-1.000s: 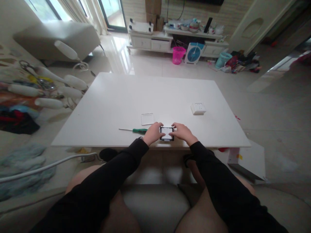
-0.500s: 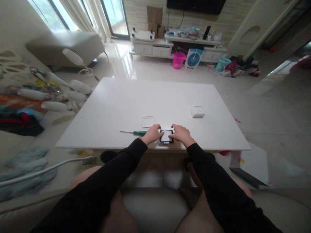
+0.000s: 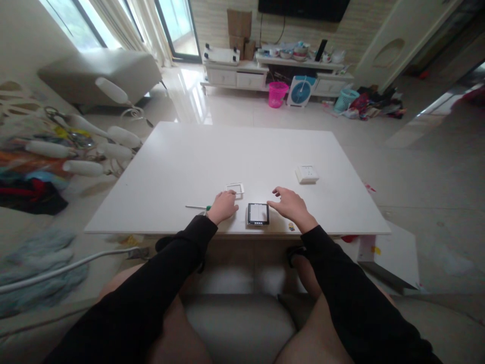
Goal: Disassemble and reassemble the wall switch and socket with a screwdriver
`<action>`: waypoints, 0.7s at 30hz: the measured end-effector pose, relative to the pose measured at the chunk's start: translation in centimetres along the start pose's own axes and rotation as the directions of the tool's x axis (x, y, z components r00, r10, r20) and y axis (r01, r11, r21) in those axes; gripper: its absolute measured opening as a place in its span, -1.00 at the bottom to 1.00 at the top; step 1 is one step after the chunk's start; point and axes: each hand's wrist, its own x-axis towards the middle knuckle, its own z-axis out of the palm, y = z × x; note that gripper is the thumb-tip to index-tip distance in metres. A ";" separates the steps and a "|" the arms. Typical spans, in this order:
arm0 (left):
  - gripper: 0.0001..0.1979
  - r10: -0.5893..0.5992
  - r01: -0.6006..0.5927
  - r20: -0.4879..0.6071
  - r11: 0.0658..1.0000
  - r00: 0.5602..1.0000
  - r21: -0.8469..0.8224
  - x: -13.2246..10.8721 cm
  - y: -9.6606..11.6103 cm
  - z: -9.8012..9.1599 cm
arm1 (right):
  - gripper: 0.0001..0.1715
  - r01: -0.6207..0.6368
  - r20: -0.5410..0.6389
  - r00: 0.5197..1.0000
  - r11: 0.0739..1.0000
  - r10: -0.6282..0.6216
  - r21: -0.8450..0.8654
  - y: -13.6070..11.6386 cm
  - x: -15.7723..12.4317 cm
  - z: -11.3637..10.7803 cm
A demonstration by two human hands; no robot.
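Observation:
My left hand (image 3: 223,206) is closed at the near edge of a white rectangular frame (image 3: 240,187), which looks raised and tilted off the table; the exact grip is partly hidden by the fingers. Beneath that wrist lies a screwdriver (image 3: 196,207), its green handle mostly covered. A small square panel (image 3: 259,213) with a black rim and pale centre rests near the table's front edge, between both hands. My right hand (image 3: 292,206) is open at its right, thumb and fingers apart, with the thumb tip close to the panel's upper right corner; whether it touches, I cannot tell.
A white wall socket (image 3: 307,174) on a box stands on the right of the white table (image 3: 197,156). A small yellow sticker (image 3: 291,227) is by the front edge. Lamp arms (image 3: 113,150) reach close to the table's left side.
My left hand has left the panel and moved left to the white frame, which has shifted right and tilted. My right hand has drawn slightly right, off the panel's face.

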 end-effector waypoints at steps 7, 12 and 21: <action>-0.80 -0.224 -0.041 -0.198 0.559 0.954 -0.828 0.4 2.5 -5.2 | -0.68 0.063 -0.176 0.984 0.956 -0.013 0.285 0.3 -0.5 -0.8; -0.72 -0.217 0.074 0.064 0.038 0.974 -0.997 -0.6 4.0 -6.0 | -0.65 0.134 -0.190 0.982 0.689 0.006 0.712 -0.3 -0.4 0.5; -0.65 -0.123 0.104 0.095 0.067 0.988 -0.992 -1.3 4.5 -7.3 | -0.42 0.143 -0.146 0.989 0.136 0.010 0.980 -2.6 -1.1 0.0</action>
